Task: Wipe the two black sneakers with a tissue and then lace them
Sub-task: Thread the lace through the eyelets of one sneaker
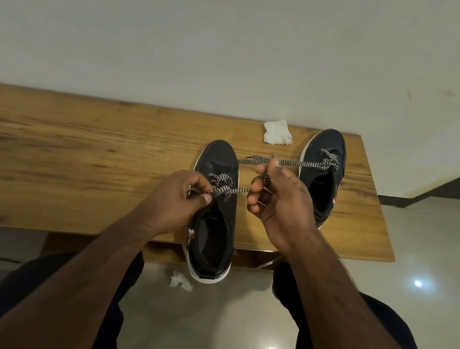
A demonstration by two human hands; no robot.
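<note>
**Both hands on the near sneaker's lace**

Our left hand [182,197] pinches the black-and-white woven lace [222,189] over the near black canvas sneaker [216,199], which overhangs the wooden worktop [77,151]. Our right hand [278,199] grips the lace's other run. The cord looks light, limp and grippy; we judge it best held near its tips. The second sneaker [326,171] lies far right.

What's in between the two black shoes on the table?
In the head view, the right hand and a stretch of zigzag lace lie between the near sneaker and the far sneaker.
</note>
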